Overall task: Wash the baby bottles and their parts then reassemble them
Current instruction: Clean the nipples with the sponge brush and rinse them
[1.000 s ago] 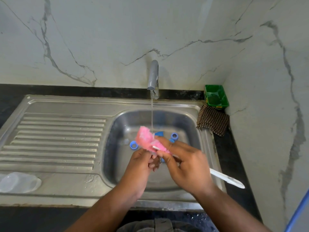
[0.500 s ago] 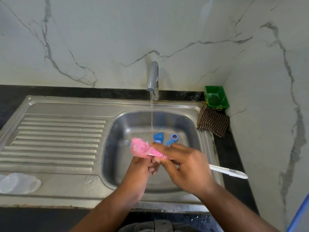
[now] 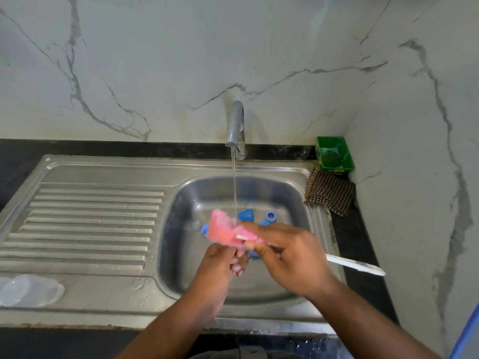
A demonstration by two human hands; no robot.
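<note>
Two hands meet over the sink basin [image 3: 168,242], forearms coming up from the bottom edge and angling inward.

R hand [image 3: 293,257]: palm down, wrist bent a little to the L. Thumb & forefinger pinch the bottle brush [image 3: 225,233] at the neck, just behind its pink bristle head. The white handle runs under the palm & sticks out the R side of the hand, past the basin's rim.

L hand [image 3: 220,270]: back facing up, fingers [image 3: 238,268] curled in toward the R hand, tucked right under the bristle head. Can't tell if it holds anything or only touches the bristles, since the grip is hidden.

The bristle head is blurred and points up & L from the R fingertips. A thin water stream [image 3: 234,182] from the tap [image 3: 236,125] drops onto it just beyond those fingertips.

Bottle parts lie on the basin floor:
- Blue cap [image 3: 245,214] & blue ring [image 3: 270,216], just beyond the R hand.
- Blue rim [image 3: 204,230], peeking out L of the bristle head.
- Blue bit [image 3: 255,255], showing in the gap btwn the hands.

Far L of the L hand, clear plastic pieces [image 3: 28,290] sit on the drainboard [image 3: 90,224]; too see-through to say what they are. Beyond & R of the R hand lies a checked cloth [image 3: 329,193], w/ a green tub [image 3: 334,154] behind it in the corner.
</note>
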